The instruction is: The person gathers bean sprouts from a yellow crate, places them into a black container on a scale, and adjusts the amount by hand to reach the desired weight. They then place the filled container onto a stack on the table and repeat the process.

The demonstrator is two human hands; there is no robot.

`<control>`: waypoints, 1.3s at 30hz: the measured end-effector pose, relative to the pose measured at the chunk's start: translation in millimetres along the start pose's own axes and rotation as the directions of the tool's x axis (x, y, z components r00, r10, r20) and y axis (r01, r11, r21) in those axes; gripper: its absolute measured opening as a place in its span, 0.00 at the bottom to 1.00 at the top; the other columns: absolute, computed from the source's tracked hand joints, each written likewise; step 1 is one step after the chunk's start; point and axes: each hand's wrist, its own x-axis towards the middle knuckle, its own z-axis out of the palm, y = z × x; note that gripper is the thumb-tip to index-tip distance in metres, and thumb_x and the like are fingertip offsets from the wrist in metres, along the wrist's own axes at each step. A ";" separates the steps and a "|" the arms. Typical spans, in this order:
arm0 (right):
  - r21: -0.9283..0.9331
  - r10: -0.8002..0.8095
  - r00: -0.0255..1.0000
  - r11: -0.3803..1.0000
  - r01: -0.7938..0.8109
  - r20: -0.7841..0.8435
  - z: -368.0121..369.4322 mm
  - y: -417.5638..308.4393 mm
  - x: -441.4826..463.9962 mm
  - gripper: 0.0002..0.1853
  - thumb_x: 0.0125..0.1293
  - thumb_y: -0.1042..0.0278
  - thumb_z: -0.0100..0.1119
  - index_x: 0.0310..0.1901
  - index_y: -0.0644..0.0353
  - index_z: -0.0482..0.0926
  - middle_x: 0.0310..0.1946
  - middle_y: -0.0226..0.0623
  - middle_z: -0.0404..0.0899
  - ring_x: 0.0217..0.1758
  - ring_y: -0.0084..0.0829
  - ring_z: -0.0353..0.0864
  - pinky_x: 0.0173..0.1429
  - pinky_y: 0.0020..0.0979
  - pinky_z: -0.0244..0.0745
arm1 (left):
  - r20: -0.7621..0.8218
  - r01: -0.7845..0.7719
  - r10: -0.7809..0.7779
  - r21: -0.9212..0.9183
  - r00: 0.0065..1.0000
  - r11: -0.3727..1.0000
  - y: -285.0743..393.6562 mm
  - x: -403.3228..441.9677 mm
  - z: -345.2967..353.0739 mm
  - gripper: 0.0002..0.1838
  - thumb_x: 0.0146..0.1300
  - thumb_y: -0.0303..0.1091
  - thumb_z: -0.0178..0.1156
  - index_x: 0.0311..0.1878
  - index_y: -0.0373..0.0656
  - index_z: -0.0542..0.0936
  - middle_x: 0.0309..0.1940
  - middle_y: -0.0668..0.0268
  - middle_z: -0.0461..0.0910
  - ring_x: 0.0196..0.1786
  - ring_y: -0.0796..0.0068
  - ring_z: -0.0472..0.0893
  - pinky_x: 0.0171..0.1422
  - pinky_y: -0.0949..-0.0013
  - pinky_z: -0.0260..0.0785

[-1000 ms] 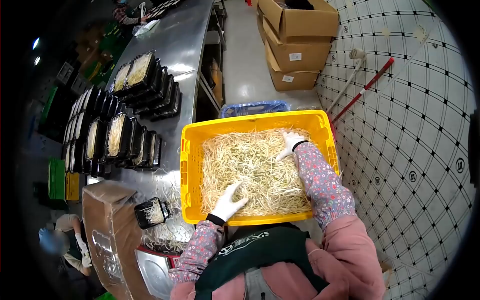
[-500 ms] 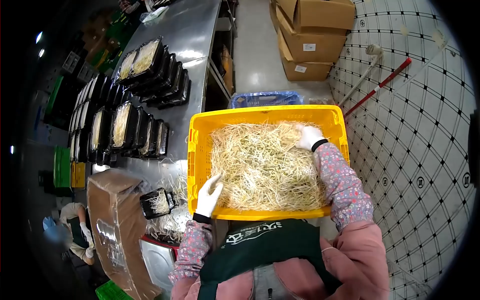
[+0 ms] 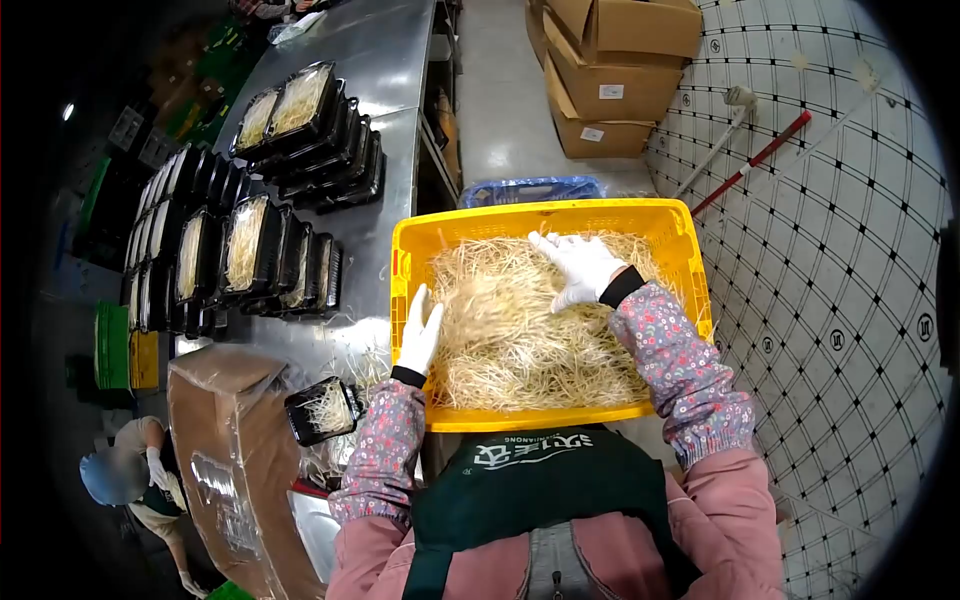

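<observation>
A yellow plastic crate (image 3: 540,418) in front of my body holds a thick heap of bean sprouts (image 3: 545,370). My left hand (image 3: 420,335), in a white glove, is at the crate's left side with its thumb and fingers apart. Over the upper middle of the sprouts is my right hand (image 3: 582,268), also gloved, its fingers spread and pointing left. A clump of sprouts between the two hands is smeared by motion. Neither hand grips anything that I can see.
On the steel table (image 3: 385,60) at left stand stacked black trays of sprouts (image 3: 300,105). A single black tray (image 3: 322,410) sits near a brown carton (image 3: 235,430). Cardboard boxes (image 3: 610,95), a blue crate (image 3: 530,190) and a red-and-white pole (image 3: 755,160) lie beyond. A co-worker (image 3: 145,480) stands lower left.
My right hand has moved left from the crate's upper right corner and its fingers have spread. Sprouts at left of the heap now blur with motion. My left hand has risen slightly.
</observation>
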 end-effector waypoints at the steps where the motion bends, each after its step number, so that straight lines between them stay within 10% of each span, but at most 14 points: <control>1: 0.039 0.041 0.999 0.998 -0.042 0.022 1.9 4.8 0.2 0.53 0.50 0.52 0.75 0.75 0.56 0.56 0.67 0.50 0.68 0.69 0.47 0.69 0.70 0.47 0.64 | 0.055 -0.012 0.007 0.100 0.998 0.995 -21.8 7.8 -0.1 0.32 0.73 0.37 0.55 0.75 0.37 0.59 0.73 0.50 0.62 0.76 0.61 0.61 0.79 0.64 0.51; 4: 0.147 0.140 0.982 0.976 -0.158 0.128 21.4 15.8 10.9 0.44 0.58 0.54 0.68 0.73 0.58 0.59 0.68 0.47 0.66 0.70 0.48 0.66 0.70 0.55 0.61 | 0.142 -0.125 0.088 0.276 0.986 0.953 -26.6 9.9 16.4 0.32 0.71 0.41 0.55 0.74 0.40 0.61 0.73 0.48 0.62 0.77 0.51 0.58 0.80 0.58 0.48; 7: 0.047 0.081 0.992 0.996 -0.076 -0.100 67.6 -21.8 9.0 0.42 0.58 0.53 0.68 0.71 0.59 0.61 0.66 0.47 0.68 0.69 0.48 0.67 0.68 0.52 0.64 | 0.303 -0.300 0.149 0.550 0.941 0.780 -33.6 3.4 42.3 0.32 0.69 0.45 0.56 0.73 0.46 0.63 0.72 0.53 0.65 0.76 0.44 0.57 0.79 0.51 0.49; 9: -0.025 0.063 0.979 0.998 -0.059 0.192 80.0 -54.4 -9.1 0.41 0.59 0.51 0.67 0.71 0.58 0.62 0.65 0.50 0.68 0.69 0.49 0.67 0.68 0.51 0.64 | 0.457 -0.390 0.101 0.599 0.884 0.699 -35.6 -19.3 48.5 0.32 0.67 0.45 0.59 0.72 0.46 0.65 0.69 0.51 0.67 0.74 0.43 0.61 0.78 0.53 0.52; 13: 0.127 -0.125 0.959 0.987 0.095 0.254 79.3 -60.9 -64.9 0.43 0.60 0.50 0.65 0.74 0.53 0.59 0.67 0.54 0.65 0.70 0.53 0.65 0.71 0.47 0.63 | 0.602 -0.462 0.100 0.486 0.793 0.742 -10.7 -61.3 10.7 0.32 0.67 0.46 0.60 0.72 0.48 0.67 0.68 0.52 0.70 0.73 0.48 0.64 0.77 0.53 0.55; 16: 0.343 -0.048 0.931 0.936 -0.085 0.361 31.2 -35.0 -30.1 0.36 0.65 0.49 0.61 0.72 0.53 0.64 0.56 0.52 0.78 0.57 0.47 0.80 0.60 0.42 0.76 | 0.526 -0.235 0.000 0.379 0.850 0.895 16.4 -23.9 -1.4 0.31 0.68 0.43 0.60 0.72 0.47 0.68 0.68 0.52 0.70 0.72 0.55 0.68 0.77 0.59 0.57; 20: 0.233 0.040 0.996 0.972 -0.020 -0.080 73.3 11.4 56.5 0.39 0.66 0.41 0.57 0.70 0.60 0.65 0.67 0.54 0.68 0.72 0.50 0.66 0.73 0.45 0.62 | 0.218 -0.298 0.222 0.429 0.950 0.853 -6.7 61.9 32.9 0.37 0.67 0.44 0.60 0.74 0.38 0.59 0.67 0.42 0.67 0.72 0.44 0.64 0.76 0.56 0.56; 24: 0.190 0.271 0.943 0.933 -0.307 0.194 121.6 -4.6 82.1 0.56 0.55 0.16 0.48 0.77 0.49 0.52 0.77 0.51 0.50 0.78 0.50 0.55 0.73 0.54 0.59 | 0.264 -0.077 -0.123 0.637 0.957 0.767 -40.4 74.7 59.5 0.42 0.68 0.61 0.51 0.73 0.36 0.61 0.67 0.42 0.67 0.72 0.42 0.63 0.75 0.51 0.55; 26: 0.130 0.165 0.974 0.974 -0.186 0.158 112.8 -32.4 48.7 0.60 0.47 0.12 0.51 0.74 0.52 0.61 0.69 0.55 0.64 0.68 0.49 0.69 0.66 0.48 0.70 | 0.353 -0.305 0.083 0.640 0.932 0.705 -54.4 35.7 51.6 0.41 0.66 0.60 0.56 0.69 0.34 0.65 0.60 0.42 0.73 0.64 0.44 0.70 0.72 0.51 0.59; 28: 0.042 0.016 0.971 0.999 -0.027 0.238 73.6 -65.6 -3.2 0.59 0.43 0.20 0.65 0.70 0.59 0.65 0.59 0.53 0.72 0.60 0.46 0.76 0.61 0.44 0.73 | 0.591 -0.213 -0.143 0.490 0.794 0.845 1.0 -4.3 33.2 0.49 0.52 0.58 0.70 0.69 0.35 0.64 0.58 0.43 0.73 0.63 0.45 0.71 0.71 0.50 0.60; 31: -0.047 0.012 0.980 0.999 -0.003 0.198 96.0 -90.4 -55.1 0.64 0.37 0.35 0.79 0.75 0.50 0.54 0.66 0.52 0.65 0.67 0.48 0.69 0.65 0.49 0.67 | 0.559 -0.480 0.113 0.571 0.822 0.666 -12.7 -57.8 20.8 0.60 0.44 0.57 0.75 0.74 0.39 0.55 0.59 0.47 0.72 0.64 0.42 0.69 0.70 0.45 0.60; 34: -0.111 0.024 0.998 0.993 -0.030 -0.057 129.5 -84.0 -51.0 0.63 0.38 0.40 0.79 0.75 0.52 0.54 0.64 0.50 0.67 0.61 0.46 0.74 0.61 0.49 0.70 | 0.443 -0.406 0.122 0.632 0.888 0.660 -28.3 -42.3 35.9 0.62 0.43 0.55 0.76 0.76 0.38 0.52 0.61 0.46 0.71 0.64 0.44 0.71 0.68 0.49 0.63; 39: 0.085 0.116 0.992 0.989 -0.120 0.052 117.8 -62.6 -14.0 0.32 0.52 0.63 0.65 0.63 0.49 0.73 0.36 0.41 0.80 0.43 0.43 0.83 0.44 0.40 0.78 | 0.373 -0.105 -0.250 0.716 0.894 0.690 -11.3 -10.9 47.4 0.38 0.49 0.51 0.71 0.61 0.41 0.72 0.45 0.46 0.82 0.48 0.49 0.83 0.55 0.55 0.75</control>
